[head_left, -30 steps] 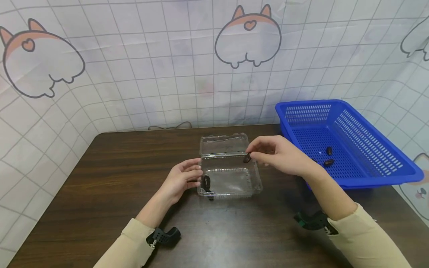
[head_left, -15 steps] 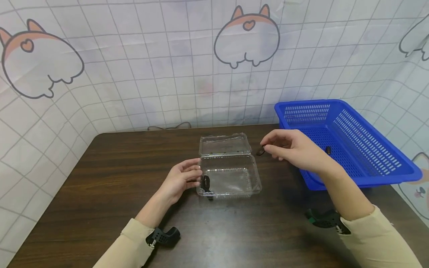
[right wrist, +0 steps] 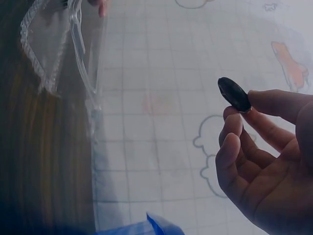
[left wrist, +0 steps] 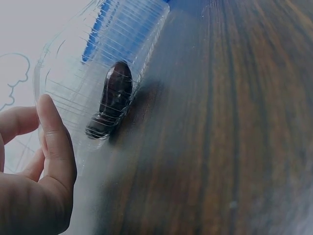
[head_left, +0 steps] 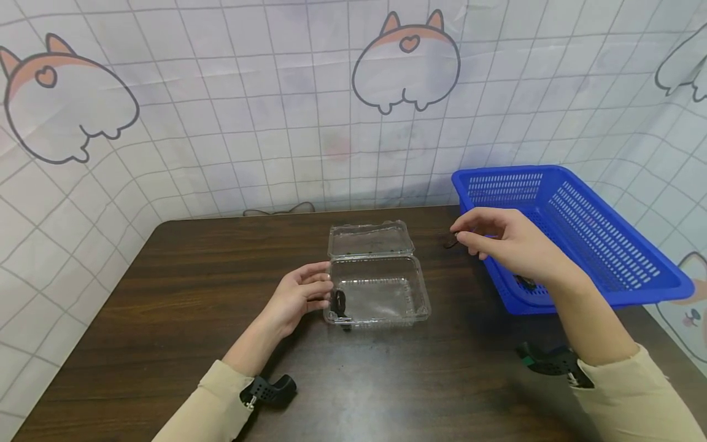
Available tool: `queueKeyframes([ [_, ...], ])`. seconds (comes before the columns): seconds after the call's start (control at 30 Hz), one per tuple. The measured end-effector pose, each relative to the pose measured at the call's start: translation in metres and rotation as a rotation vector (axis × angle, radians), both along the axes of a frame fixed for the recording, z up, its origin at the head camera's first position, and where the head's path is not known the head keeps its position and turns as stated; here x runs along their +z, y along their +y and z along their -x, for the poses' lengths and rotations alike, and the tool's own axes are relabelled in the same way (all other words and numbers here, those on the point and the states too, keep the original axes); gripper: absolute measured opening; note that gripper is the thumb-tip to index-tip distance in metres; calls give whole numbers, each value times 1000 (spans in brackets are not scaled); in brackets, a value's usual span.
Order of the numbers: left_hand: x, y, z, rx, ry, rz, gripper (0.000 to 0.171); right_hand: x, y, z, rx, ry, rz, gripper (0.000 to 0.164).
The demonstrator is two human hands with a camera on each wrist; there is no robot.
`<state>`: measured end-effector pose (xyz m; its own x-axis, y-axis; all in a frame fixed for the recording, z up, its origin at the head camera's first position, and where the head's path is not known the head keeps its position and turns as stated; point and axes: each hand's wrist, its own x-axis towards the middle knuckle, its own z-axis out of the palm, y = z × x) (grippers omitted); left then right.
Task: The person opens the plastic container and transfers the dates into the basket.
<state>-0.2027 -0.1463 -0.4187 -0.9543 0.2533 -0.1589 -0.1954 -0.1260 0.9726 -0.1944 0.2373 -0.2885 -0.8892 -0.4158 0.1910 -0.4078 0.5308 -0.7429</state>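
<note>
My left hand [head_left: 301, 298] grips the left wall of a clear plastic clamshell box [head_left: 409, 294], whose lid [head_left: 371, 239] is folded back. Inside, at the box's left end, lie dark brown oval pieces [left wrist: 117, 90] that look like dates, seen through the wall in the left wrist view. My right hand [head_left: 510, 239] is raised between the box and a blue basket [head_left: 624, 245], partly in front of the basket's near left corner. Between thumb and fingertips it pinches another dark date [right wrist: 234, 94]. One more dark piece [head_left: 525, 282] shows in the basket, partly hidden by the hand.
Everything stands on a dark wooden table [head_left: 193, 307]. Behind it hangs a white gridded cloth [head_left: 248, 110] with cartoon corgis. A thin cable [head_left: 282, 210] lies at the table's back edge. Each wrist wears a black camera strap [head_left: 267, 391].
My right hand has moved right, away from the box to the basket's left side, with the date still pinched. The left hand and the box have stayed in place.
</note>
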Motion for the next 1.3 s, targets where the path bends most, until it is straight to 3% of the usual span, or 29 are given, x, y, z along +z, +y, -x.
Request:
queueKeyframes([
  [0.47,1,0,1,4,-1,0,50,0,21,1,-59,37,-29,22],
  [1.3,1,0,1,5,-6,9,51,-12,59,3,-208,-27,54,29],
])
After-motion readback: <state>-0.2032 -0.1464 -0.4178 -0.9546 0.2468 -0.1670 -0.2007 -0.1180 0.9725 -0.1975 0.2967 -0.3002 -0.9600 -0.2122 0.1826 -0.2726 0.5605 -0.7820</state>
